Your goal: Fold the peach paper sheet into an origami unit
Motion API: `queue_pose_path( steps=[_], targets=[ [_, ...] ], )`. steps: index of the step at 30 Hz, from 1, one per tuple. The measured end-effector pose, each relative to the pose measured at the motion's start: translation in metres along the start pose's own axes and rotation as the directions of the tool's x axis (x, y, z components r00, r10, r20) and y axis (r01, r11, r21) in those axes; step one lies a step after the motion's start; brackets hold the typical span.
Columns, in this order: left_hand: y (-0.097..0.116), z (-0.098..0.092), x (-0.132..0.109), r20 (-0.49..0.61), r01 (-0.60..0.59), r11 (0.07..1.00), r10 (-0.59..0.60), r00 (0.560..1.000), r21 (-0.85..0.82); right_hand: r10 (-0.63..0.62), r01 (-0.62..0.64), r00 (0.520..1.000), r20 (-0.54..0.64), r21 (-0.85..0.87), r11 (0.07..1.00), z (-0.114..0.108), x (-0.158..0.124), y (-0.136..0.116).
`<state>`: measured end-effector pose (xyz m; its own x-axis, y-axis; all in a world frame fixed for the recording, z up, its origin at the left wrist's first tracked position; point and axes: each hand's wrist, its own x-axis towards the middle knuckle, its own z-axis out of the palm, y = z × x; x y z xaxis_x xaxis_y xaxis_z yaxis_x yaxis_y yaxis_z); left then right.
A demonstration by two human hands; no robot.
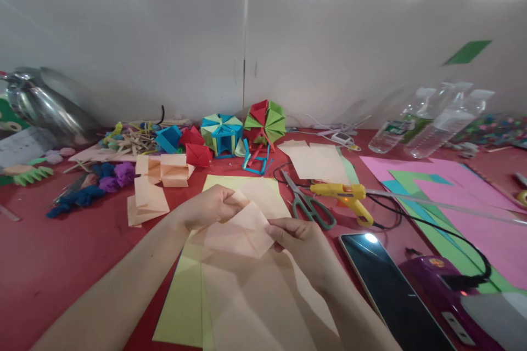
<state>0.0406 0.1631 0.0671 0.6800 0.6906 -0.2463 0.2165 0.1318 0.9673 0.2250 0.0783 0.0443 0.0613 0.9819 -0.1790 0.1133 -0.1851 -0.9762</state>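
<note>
A folded piece of peach paper point(247, 227) is held between my two hands, above larger peach sheets point(263, 296). My left hand point(212, 205) pinches its upper left edge, the fingertips partly hidden behind the paper. At the right corner, my right hand point(292, 233) grips it between thumb and fingers. Yellow sheets point(177, 301) lie under the peach ones. To the left rest folded peach paper pieces point(150, 197). Green-handled scissors point(313, 208) lie just beyond my right hand.
A yellow hot glue gun point(341, 192) and a phone point(391, 290) lie at right, near a purple power strip point(444, 290). Folded paper models point(222, 131) stand at the back. Plastic bottles point(440, 120) and a metal jug point(45, 104) stand by the white partition point(123, 49).
</note>
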Motion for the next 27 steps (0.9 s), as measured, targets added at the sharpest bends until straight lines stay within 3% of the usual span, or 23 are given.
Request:
queue_pose_path(
  steps=[11,13,15,16,18,21,22,23,24,25,26,27],
  targets=[
    [-0.011,-0.005,0.004,0.006,0.021,0.993,-0.022,1.000,0.120,0.142,-0.145,0.986,0.083,0.034,0.989,0.002,0.004,0.011],
    [-0.010,-0.009,0.008,-0.071,-0.009,0.991,0.019,0.997,0.135,0.157,-0.160,0.986,0.064,0.054,0.986,0.000,0.006,0.012],
    [-0.006,-0.013,0.012,-0.226,-0.075,0.984,0.111,0.968,0.159,0.158,-0.159,0.987,0.024,0.085,0.984,-0.002,0.009,0.012],
    [-0.004,-0.014,0.014,-0.329,-0.119,0.977,0.173,0.929,0.178,0.153,-0.152,0.988,-0.005,0.105,0.983,-0.004,0.011,0.013],
    [0.001,-0.012,0.014,-0.530,-0.194,0.954,0.288,0.797,0.227,0.133,-0.120,0.988,-0.074,0.150,0.981,-0.007,0.013,0.014],
    [0.002,0.009,0.010,-0.755,-0.294,0.906,0.418,0.506,0.304,0.087,-0.044,0.977,-0.197,0.214,0.976,-0.011,0.017,0.016],
    [0.000,0.020,0.008,-0.828,-0.373,0.870,0.451,0.333,0.324,0.073,-0.018,0.969,-0.235,0.230,0.973,-0.011,0.018,0.017],
    [-0.004,0.034,0.007,-0.871,-0.438,0.854,0.418,0.258,0.281,0.061,0.006,0.961,-0.268,0.241,0.970,-0.011,0.018,0.018],
    [-0.007,0.047,0.006,-0.896,-0.485,0.862,0.324,0.304,0.147,0.049,0.027,0.954,-0.295,0.248,0.968,-0.010,0.018,0.018],
    [-0.011,0.060,0.006,-0.857,-0.491,0.870,0.220,0.465,-0.043,0.037,0.044,0.949,-0.313,0.249,0.968,-0.008,0.017,0.017],
    [-0.015,0.071,0.007,-0.795,-0.462,0.878,0.188,0.576,-0.127,0.025,0.057,0.947,-0.320,0.244,0.968,-0.006,0.016,0.016],
    [-0.017,0.080,0.009,-0.738,-0.430,0.886,0.171,0.652,-0.175,0.012,0.067,0.948,-0.318,0.235,0.970,-0.004,0.015,0.015]
  ],
)
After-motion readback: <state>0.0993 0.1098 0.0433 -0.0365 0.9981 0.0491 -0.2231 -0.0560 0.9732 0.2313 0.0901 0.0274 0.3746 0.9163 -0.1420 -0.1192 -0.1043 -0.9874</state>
